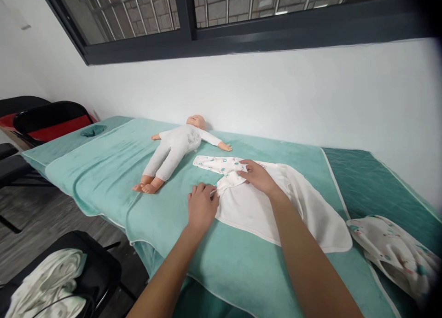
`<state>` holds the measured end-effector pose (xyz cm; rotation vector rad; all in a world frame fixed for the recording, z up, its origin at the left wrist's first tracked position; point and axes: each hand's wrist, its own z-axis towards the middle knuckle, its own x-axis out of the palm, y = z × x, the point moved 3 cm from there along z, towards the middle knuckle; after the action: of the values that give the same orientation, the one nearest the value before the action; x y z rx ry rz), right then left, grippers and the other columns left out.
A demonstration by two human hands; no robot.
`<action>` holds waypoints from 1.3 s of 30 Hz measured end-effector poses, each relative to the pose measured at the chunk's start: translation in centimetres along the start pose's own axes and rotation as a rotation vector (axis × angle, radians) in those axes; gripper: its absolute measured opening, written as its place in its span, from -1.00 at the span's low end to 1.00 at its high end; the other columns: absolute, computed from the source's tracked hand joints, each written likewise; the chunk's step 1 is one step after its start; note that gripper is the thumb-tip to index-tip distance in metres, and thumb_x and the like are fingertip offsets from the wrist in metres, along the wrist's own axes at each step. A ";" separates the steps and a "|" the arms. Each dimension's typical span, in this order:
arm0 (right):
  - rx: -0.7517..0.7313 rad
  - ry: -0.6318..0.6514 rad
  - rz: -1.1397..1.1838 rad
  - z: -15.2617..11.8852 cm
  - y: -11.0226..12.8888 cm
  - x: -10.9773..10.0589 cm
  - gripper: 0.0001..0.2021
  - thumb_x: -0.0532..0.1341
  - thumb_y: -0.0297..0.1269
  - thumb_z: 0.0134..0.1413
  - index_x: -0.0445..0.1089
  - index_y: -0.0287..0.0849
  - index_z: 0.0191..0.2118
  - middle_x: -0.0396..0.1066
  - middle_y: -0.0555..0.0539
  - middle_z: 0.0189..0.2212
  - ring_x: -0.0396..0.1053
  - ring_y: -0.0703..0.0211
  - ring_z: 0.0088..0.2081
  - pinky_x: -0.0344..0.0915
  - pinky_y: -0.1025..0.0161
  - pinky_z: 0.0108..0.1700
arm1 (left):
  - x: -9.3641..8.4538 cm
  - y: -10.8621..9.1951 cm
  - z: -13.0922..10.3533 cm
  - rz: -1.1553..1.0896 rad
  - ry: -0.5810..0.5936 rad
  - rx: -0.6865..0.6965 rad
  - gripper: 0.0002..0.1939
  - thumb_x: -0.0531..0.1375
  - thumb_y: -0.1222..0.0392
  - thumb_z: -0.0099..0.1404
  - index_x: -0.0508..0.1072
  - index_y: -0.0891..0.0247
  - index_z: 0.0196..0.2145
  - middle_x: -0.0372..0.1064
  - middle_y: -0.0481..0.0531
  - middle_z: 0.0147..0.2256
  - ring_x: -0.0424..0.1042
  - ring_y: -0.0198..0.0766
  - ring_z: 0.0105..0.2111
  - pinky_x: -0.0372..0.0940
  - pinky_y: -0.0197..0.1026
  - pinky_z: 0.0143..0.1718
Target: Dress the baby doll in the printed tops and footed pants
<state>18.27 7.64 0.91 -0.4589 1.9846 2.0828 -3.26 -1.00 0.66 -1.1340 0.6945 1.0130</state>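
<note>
A white baby shirt (248, 207) lies spread on the green sheet, one animal-print sleeve (210, 162) stretched toward the doll. My left hand (203, 207) is closed at the shirt's near left edge, fingers curled and pinching cloth by the armpit. Higher on the printed part, my right hand (257, 176) grips the fabric between thumb and fingers. Beyond the sleeve a baby doll (179, 143) in a white bodysuit lies on its back, arms spread, its head toward the wall. Neither hand touches it.
The green sheet (103, 170) covers a long bed against a white wall under a barred window. A crumpled printed cloth (393, 253) lies at the right. Folded cloths (51, 281) rest on a black chair (100, 267) at lower left. More chairs (55, 122) stand at the far left.
</note>
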 end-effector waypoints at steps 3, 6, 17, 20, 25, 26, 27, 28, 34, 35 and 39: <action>-0.038 0.081 0.042 -0.3 0.7 0.1 -0.58 0.28 -0.07 -0.01 0.42 -0.05 0.00 0.24 0.09 -0.39 0.35 0.29 -0.47 0.35 0.22 -0.26 | -0.2 0.7 1.1 -0.101 0.012 -0.016 -0.81 0.09 0.23 0.33 0.51 0.16 -0.26 0.45 0.08 -0.22 0.36 -0.04 -0.14 0.28 0.00 -0.13; -0.060 0.055 0.070 -0.4 1.1 0.0 -0.63 0.27 -0.10 -0.01 0.45 -0.07 -0.05 0.24 0.09 -0.43 0.34 0.26 -0.43 0.32 0.25 -0.31 | -0.9 1.8 1.4 -0.227 0.003 0.004 -0.83 0.08 0.21 0.34 0.48 0.19 -0.23 0.42 0.08 -0.22 0.37 -0.10 -0.14 0.31 -0.06 -0.12; 0.027 -0.044 0.211 0.1 0.6 0.8 -0.65 0.16 -0.28 -0.06 0.41 -0.13 -0.08 0.39 0.02 -0.35 0.32 0.32 -0.51 0.23 0.33 -0.44 | -1.7 2.9 -1.1 -0.280 -0.025 0.065 -0.69 0.07 0.35 0.27 0.48 0.19 -0.09 0.41 0.06 -0.16 0.37 -0.13 -0.11 0.27 -0.06 -0.03; 0.028 -0.066 0.190 0.3 0.3 1.1 -0.62 0.16 -0.29 -0.09 0.42 -0.09 -0.07 0.41 0.01 -0.29 0.32 0.34 -0.53 0.20 0.34 -0.47 | -2.9 2.8 -0.6 -0.415 -0.124 -0.030 -0.78 0.06 0.22 0.35 0.50 0.18 -0.18 0.44 0.02 -0.22 0.40 -0.18 -0.20 0.29 -0.15 -0.18; 0.032 -0.108 0.123 0.7 -0.3 0.7 -0.61 0.14 -0.27 -0.06 0.39 -0.07 -0.04 0.43 0.01 -0.22 0.31 0.34 -0.53 0.24 0.32 -0.43 | -4.0 0.4 -1.7 -0.417 -0.144 0.137 -0.80 0.07 0.23 0.37 0.49 0.18 -0.16 0.42 -0.02 -0.32 0.37 -0.25 -0.32 0.26 -0.22 -0.29; 0.038 -0.122 0.099 0.8 -0.4 0.4 -0.62 0.14 -0.26 -0.05 0.38 -0.07 -0.04 0.43 0.02 -0.26 0.31 0.33 -0.52 0.24 0.31 -0.41 | -3.8 -0.4 -2.2 -0.384 -0.115 0.234 -0.80 0.07 0.25 0.37 0.48 0.19 -0.15 0.41 -0.01 -0.33 0.37 -0.25 -0.32 0.26 -0.21 -0.28; 0.044 -0.138 0.069 0.8 -0.6 0.1 -0.64 0.13 -0.24 -0.03 0.38 -0.08 -0.06 0.42 0.04 -0.32 0.31 0.30 -0.52 0.24 0.31 -0.40 | -3.4 -1.1 -2.7 -0.347 -0.078 0.341 -0.80 0.07 0.26 0.38 0.48 0.19 -0.15 0.40 0.00 -0.34 0.37 -0.24 -0.31 0.26 -0.20 -0.27; 0.051 -0.156 0.034 0.9 -0.8 -0.3 -0.67 0.13 -0.22 -0.01 0.39 -0.08 -0.08 0.41 0.04 -0.37 0.31 0.27 -0.50 0.24 0.30 -0.38 | -2.9 -1.9 -3.1 -0.304 -0.033 0.443 -0.81 0.07 0.26 0.38 0.47 0.20 -0.14 0.40 0.02 -0.34 0.37 -0.23 -0.29 0.26 -0.18 -0.25; 0.093 -0.278 -0.176 0.7 -1.6 -2.2 -0.89 0.21 -0.25 -0.03 0.41 -0.09 -0.32 0.39 -0.02 -0.45 0.35 0.07 -0.27 0.20 0.17 -0.16 | 0.1 -4.3 -4.7 -0.120 0.201 0.627 -0.79 0.08 0.12 0.42 0.49 0.17 -0.14 0.45 0.04 -0.28 0.39 -0.15 -0.23 0.25 -0.07 -0.15; 0.099 -0.283 -0.188 0.7 -1.7 -2.3 -0.89 0.22 -0.27 -0.05 0.41 -0.09 -0.32 0.40 -0.04 -0.43 0.36 0.04 -0.24 0.20 0.15 -0.13 | 0.3 -4.4 -4.7 -0.133 0.216 0.614 -0.77 0.07 0.10 0.43 0.49 0.17 -0.14 0.45 0.04 -0.28 0.39 -0.15 -0.22 0.25 -0.06 -0.14; 0.097 -0.229 -0.136 0.7 -0.9 -1.9 -0.79 0.19 -0.20 0.05 0.42 -0.10 -0.18 0.49 -0.07 -0.33 0.43 0.05 -0.20 0.29 0.15 -0.13 | -0.3 -3.3 -3.7 -0.368 0.208 0.387 -0.72 0.02 0.08 0.45 0.49 0.19 -0.22 0.43 0.00 -0.33 0.39 -0.23 -0.28 0.26 -0.16 -0.20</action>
<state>20.30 8.46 0.76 -0.3113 1.8575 1.8578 -0.26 -4.88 1.10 -0.9839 0.7728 0.4284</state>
